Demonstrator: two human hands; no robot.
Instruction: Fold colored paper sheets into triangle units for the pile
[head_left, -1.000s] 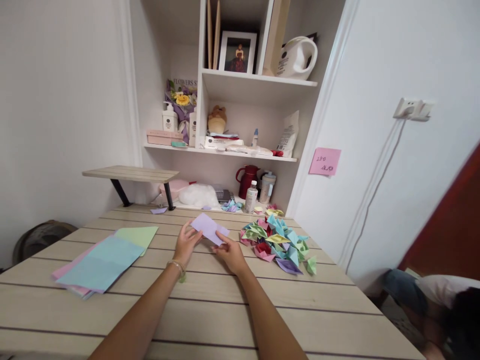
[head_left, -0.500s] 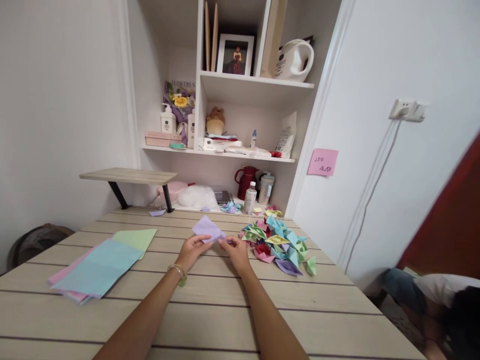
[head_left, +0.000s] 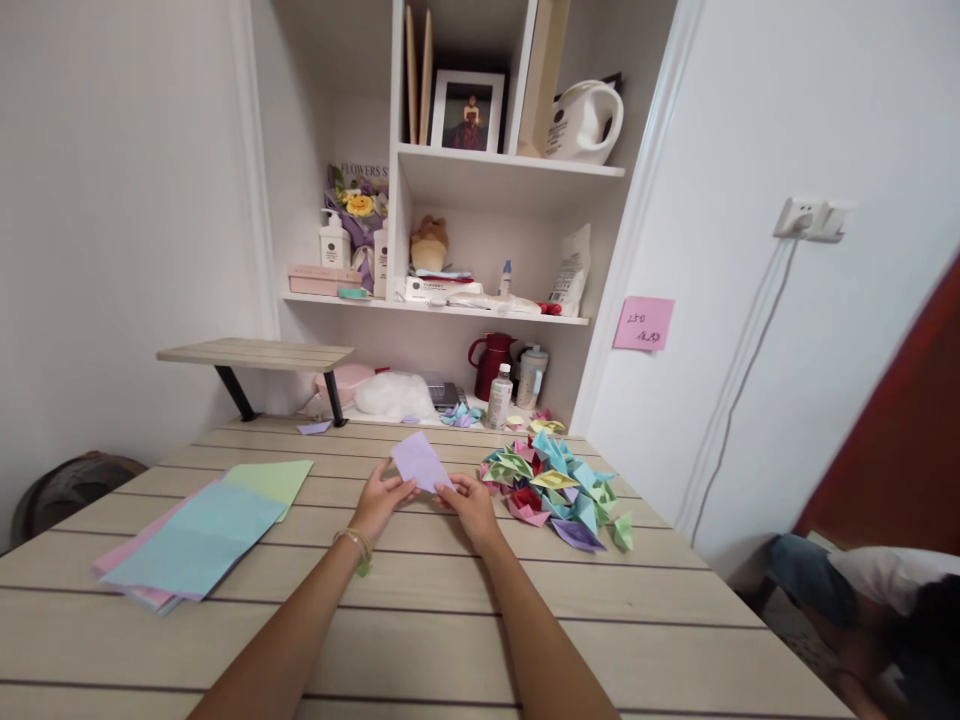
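Observation:
A purple sheet of folding paper [head_left: 421, 461] is held up over the middle of the table, its folded shape a small tilted rectangle. My left hand [head_left: 381, 500] pinches its lower left edge, with bracelets round the wrist. At the lower right corner, my right hand [head_left: 466, 502] grips the paper between thumb and fingers. Just right of that hand lies a pile of folded paper boats [head_left: 555, 480] in pink, green, blue, yellow and purple. Off to the left, flat blue paper [head_left: 196, 535] rests on pink sheets, with a green sheet [head_left: 271, 483] partly beneath it.
A small raised stand [head_left: 255, 353] on black legs is at the back left. Behind the table, a shelf unit holds a clear bottle [head_left: 499, 398], a red jug [head_left: 491, 366] and more folded paper [head_left: 460, 415]. At lower right, a person [head_left: 877, 610] is bent down beside the table.
The purple paper has turned in my hands, from a pointed shape lying low to a tilted rectangle facing me more. My left fingers have shifted along its edge.

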